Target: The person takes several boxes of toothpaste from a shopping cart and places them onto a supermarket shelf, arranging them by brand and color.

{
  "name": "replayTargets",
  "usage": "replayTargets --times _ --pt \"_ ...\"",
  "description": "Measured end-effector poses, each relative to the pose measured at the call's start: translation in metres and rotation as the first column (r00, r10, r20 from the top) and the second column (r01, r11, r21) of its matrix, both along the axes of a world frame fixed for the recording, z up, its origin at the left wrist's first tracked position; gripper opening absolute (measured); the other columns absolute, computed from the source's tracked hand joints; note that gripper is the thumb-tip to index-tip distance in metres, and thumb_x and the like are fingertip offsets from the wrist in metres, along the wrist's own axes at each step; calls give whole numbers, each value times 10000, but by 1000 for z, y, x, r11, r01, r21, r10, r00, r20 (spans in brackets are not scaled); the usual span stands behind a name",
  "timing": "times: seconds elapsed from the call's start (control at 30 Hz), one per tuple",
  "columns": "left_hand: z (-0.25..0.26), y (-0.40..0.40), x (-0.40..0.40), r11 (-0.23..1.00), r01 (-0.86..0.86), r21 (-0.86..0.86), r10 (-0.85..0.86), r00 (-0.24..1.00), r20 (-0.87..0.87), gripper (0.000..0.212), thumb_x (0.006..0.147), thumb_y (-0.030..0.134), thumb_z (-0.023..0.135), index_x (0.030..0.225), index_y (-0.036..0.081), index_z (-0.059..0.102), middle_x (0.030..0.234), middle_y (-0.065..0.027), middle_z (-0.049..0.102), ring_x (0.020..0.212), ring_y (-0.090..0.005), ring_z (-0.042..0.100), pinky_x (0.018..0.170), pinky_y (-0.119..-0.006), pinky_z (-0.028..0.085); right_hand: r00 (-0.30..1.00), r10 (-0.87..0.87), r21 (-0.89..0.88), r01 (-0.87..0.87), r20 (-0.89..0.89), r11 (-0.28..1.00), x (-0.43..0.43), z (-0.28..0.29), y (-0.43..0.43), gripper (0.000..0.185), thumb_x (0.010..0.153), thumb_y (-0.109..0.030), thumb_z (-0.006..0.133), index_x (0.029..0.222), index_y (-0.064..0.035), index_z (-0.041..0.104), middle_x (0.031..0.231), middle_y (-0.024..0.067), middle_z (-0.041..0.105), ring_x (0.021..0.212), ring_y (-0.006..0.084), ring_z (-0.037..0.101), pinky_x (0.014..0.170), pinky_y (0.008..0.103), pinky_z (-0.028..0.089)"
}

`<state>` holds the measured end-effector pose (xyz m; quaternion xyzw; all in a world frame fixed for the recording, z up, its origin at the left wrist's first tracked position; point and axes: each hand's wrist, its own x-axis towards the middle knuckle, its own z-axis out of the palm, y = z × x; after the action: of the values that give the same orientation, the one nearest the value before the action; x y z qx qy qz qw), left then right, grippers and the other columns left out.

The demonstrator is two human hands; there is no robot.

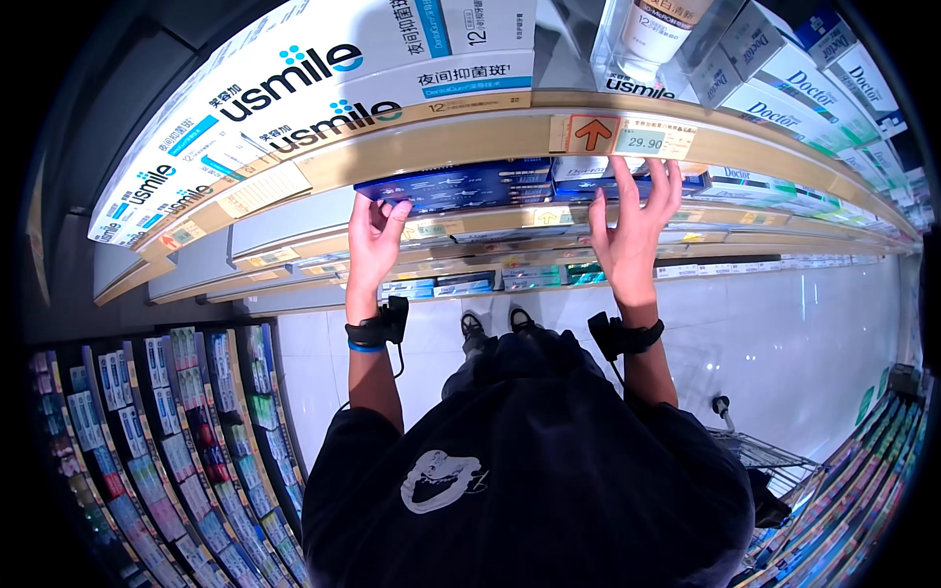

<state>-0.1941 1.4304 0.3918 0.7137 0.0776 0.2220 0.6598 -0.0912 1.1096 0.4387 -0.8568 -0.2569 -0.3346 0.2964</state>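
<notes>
Long dark blue toothpaste boxes (456, 187) lie on the second shelf, just under the top shelf's lip. My left hand (376, 239) grips their left end, its thumb against the lower front edge and the other fingers partly hidden. To the right, my right hand (636, 228) has its fingers spread and its palm bare. Its fingertips reach up to the lower edge of the top shelf's price label (647, 140). Behind those fingers sit a white toothpaste box (581, 167) and another dark blue box (577, 194).
Above, large white usmile cartons (294, 95) stand on the top shelf, with a toothpaste tube (654, 37) on display and Doctor boxes (801, 95) to the right. Lower shelves (456, 287) hold more boxes. Behind me are a wire shopping cart (772, 456) and a stocked rack (184, 441).
</notes>
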Motion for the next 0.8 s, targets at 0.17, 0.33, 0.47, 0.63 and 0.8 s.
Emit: replayTargets --times 0.17,0.33,0.47,0.63,0.8 --pt "1 -1 -5 978 -102 184 109 994 -25 344 981 62 685 1306 25 577 929 43 470 768 -67 418 709 -204 407 999 53 -18 -53 6 998 -2 0 5 544 878 -69 705 1406 -79 574 1509 246 354 1424 514 253 1153 618 251" --pt "-1 -2 -9 973 -70 220 94 990 -100 372 999 95 676 1343 35 547 985 28 496 799 -63 438 713 -213 418 998 61 -27 -61 -17 998 -1 -9 -3 528 872 -72 709 1387 -79 594 1512 245 343 1425 515 250 1161 614 246" --pt "-2 -7 -9 978 -71 196 63 997 46 424 1047 147 614 1425 41 454 1035 13 534 884 -71 469 772 -220 426 997 77 -45 -78 -15 996 -5 -5 -8 526 871 -67 705 1386 -86 602 1532 239 327 1443 514 240 1169 603 249" --pt "-1 -5 -2 952 -146 269 106 982 156 397 1071 162 571 1429 36 452 1139 -23 593 986 -99 526 879 -250 444 994 113 60 -113 7 992 -16 9 -10 549 857 10 666 1385 -124 599 1536 221 397 1435 503 320 1167 588 285" --pt "5 -5 6 976 -97 193 67 985 157 320 1065 96 551 1372 24 492 1062 -9 593 936 -84 524 846 -235 440 995 58 117 -48 -81 992 -53 5 -23 536 875 27 631 1397 -73 564 1496 185 464 1412 421 387 1157 524 330"
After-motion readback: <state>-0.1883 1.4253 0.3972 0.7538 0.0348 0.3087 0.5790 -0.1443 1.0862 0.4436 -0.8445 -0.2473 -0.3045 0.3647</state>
